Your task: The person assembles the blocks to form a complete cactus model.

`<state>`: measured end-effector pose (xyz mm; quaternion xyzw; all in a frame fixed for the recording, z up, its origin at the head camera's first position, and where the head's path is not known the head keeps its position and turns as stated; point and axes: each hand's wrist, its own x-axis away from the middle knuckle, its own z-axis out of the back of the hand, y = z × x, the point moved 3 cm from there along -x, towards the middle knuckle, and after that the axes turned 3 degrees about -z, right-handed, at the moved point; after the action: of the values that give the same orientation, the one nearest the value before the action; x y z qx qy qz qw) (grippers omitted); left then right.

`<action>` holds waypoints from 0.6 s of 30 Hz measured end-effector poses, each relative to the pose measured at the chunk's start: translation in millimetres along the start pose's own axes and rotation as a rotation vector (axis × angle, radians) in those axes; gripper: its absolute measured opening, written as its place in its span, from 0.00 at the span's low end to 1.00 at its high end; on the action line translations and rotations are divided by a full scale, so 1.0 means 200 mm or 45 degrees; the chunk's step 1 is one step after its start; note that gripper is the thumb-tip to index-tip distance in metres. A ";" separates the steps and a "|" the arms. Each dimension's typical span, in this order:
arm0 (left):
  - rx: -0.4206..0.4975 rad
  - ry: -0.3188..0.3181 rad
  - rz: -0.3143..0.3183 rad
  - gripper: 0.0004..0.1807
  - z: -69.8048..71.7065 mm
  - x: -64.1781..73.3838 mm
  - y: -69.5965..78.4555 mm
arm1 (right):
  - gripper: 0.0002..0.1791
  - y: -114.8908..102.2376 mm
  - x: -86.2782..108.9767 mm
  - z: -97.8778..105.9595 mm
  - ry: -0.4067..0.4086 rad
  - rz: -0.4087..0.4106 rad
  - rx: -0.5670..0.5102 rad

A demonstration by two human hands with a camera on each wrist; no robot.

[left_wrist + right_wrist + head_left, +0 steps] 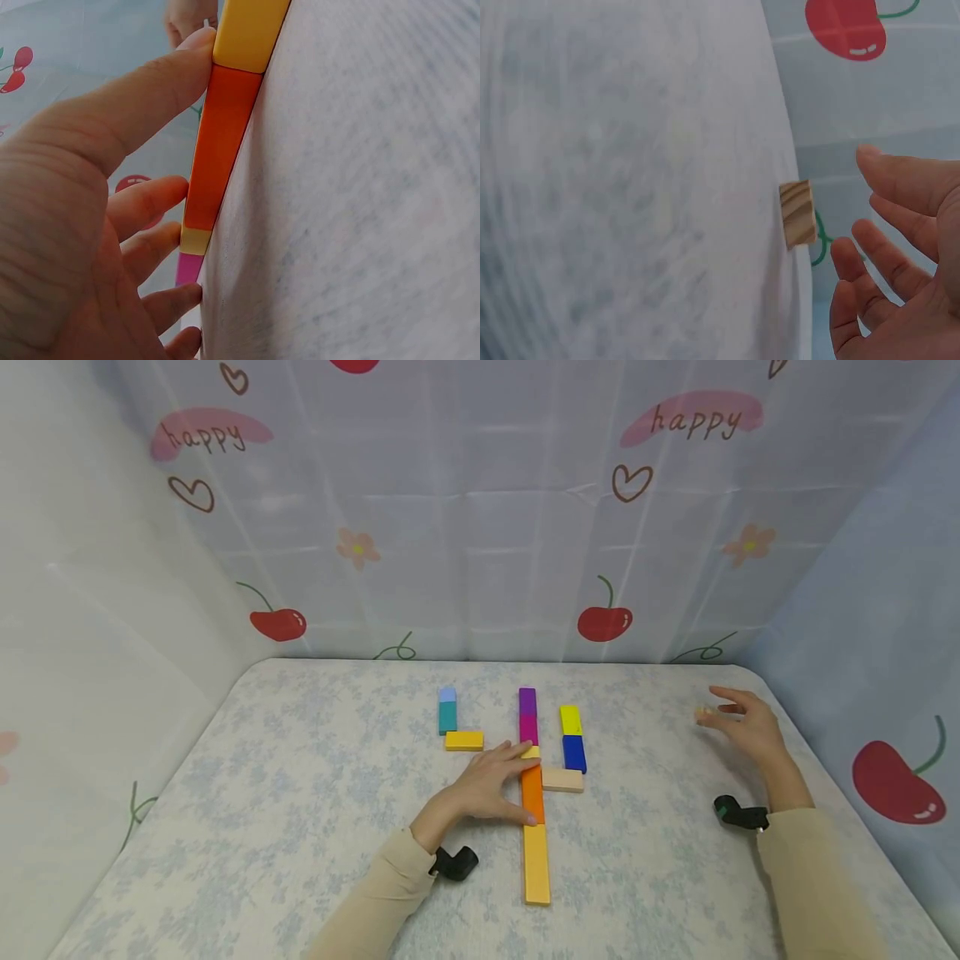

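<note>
- White cloth (465,510) with printed cherries hangs beyond the far end of the column (532,789) of blocks.
- Pale table (300,827) lies under the column and reaches past it on both sides.
- Column, far end to near: purple block (528,701), magenta block (528,730), short cream block (531,752), orange block (533,797), amber block (536,866). They lie in line, end to end; this part looks done, or nearly so.
- Left hand (487,783) lies along the column's left side, fingers spread, thumb near the orange-amber seam, fingertips touching the edge farther up. It seems to steady or straighten the row rather than grip it.
- Right hand (750,727) is well right of the column, fingers parted and bent a little, pinching nothing in the right wrist view.
- Right of the column, the beige block (562,780) butts against it, with the blue block (574,753) and yellow block (571,720) running up from there; that side looks joined.
- Left of the column, the teal block (447,718) and light-blue block (447,695) rise from the mustard block (464,742). A gap separates this group from the column, so joining it is perhaps left.
- Wood block (798,214), far right of the column beside the right hand, is not yet placed with the others.
</note>
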<state>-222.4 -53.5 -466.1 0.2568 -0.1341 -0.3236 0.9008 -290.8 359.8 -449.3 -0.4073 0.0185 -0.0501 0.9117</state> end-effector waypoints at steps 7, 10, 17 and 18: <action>-0.005 0.005 0.004 0.47 0.00 0.00 0.00 | 0.37 0.06 -0.02 0.01 -0.027 -0.051 0.046; -0.005 0.008 -0.005 0.48 0.00 0.00 0.00 | 0.37 0.08 -0.03 0.00 -0.037 -0.067 0.039; -0.001 0.019 -0.011 0.48 0.00 0.00 0.00 | 0.35 0.10 -0.04 -0.01 -0.019 -0.064 0.058; -0.004 0.020 -0.010 0.48 0.00 0.00 0.00 | 0.35 0.11 -0.04 -0.02 -0.018 -0.067 0.063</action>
<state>-222.2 -53.6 -466.6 0.2586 -0.1257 -0.3253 0.9009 -297.7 372.5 -467.2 -0.3854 0.0002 -0.0716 0.9200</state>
